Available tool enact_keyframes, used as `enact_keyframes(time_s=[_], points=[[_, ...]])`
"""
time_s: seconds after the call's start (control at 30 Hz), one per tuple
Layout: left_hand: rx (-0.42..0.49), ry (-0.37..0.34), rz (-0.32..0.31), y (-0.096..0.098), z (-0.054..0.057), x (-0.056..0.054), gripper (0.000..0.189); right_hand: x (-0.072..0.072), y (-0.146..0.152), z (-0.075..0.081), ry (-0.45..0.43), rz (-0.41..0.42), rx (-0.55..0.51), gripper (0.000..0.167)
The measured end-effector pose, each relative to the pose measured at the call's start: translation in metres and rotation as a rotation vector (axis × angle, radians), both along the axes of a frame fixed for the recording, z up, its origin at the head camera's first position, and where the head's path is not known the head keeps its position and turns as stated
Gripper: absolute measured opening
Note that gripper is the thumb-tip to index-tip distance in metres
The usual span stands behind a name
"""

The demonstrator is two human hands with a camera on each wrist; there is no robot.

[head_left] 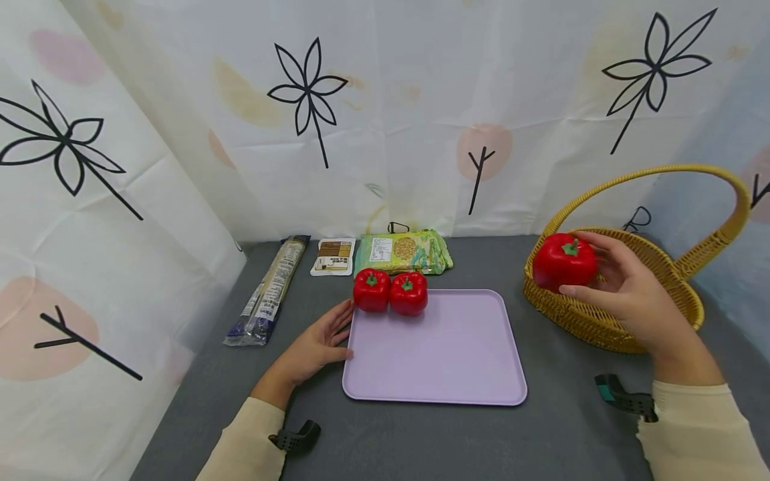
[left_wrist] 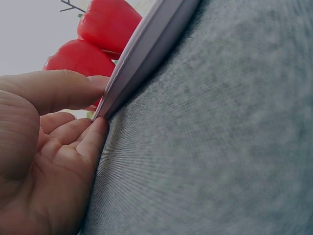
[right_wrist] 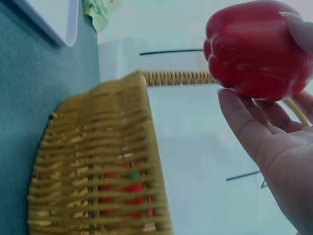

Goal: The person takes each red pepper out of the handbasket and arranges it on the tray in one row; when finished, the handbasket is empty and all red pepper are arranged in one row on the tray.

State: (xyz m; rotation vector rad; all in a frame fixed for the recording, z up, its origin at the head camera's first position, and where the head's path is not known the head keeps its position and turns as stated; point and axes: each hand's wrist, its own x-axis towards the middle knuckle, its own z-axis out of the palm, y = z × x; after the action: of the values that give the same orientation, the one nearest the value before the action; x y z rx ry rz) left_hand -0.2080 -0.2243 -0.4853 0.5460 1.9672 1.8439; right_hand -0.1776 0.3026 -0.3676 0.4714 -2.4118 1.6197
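My right hand (head_left: 622, 287) holds a shiny red bell pepper (head_left: 564, 262) with a green stem, thumb and fingers around its sides. It is over the near-left rim of a yellow wicker basket (head_left: 571, 327); the right wrist view shows the pepper (right_wrist: 254, 51) above the rim. My left hand (head_left: 317, 344) lies at the left edge of a light purple tray (head_left: 439, 361), with thumb tip and fingertips touching the rim (left_wrist: 124, 68). Two more red bell peppers (head_left: 371, 290) (head_left: 409, 294) sit side by side at the tray's back left corner.
Through the basket's weave, something red and green (right_wrist: 124, 188) shows inside. Behind the tray lie a green snack packet (head_left: 403, 252) and a small brown-and-white sachet (head_left: 333, 256). A long narrow package (head_left: 267, 294) lies at the left. Patterned white cloth (head_left: 385, 133) hangs behind the grey table.
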Motion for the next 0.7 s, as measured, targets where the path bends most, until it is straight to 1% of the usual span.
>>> enact_keyframes(time_s=[0.27, 0.4, 0.7], points=[[0.005, -0.016, 0.008, 0.001, 0.002, 0.001, 0.105, -0.001, -0.021, -0.002, -0.057, 0.045, -0.02, 0.086], [0.005, -0.021, 0.01, 0.001, 0.002, 0.001, 0.105, -0.002, -0.033, -0.004, -0.055, 0.065, -0.014, 0.087], [0.002, -0.017, 0.008, 0.0, 0.002, 0.001, 0.106, -0.005, -0.053, -0.013, -0.063, 0.14, -0.045, 0.087]])
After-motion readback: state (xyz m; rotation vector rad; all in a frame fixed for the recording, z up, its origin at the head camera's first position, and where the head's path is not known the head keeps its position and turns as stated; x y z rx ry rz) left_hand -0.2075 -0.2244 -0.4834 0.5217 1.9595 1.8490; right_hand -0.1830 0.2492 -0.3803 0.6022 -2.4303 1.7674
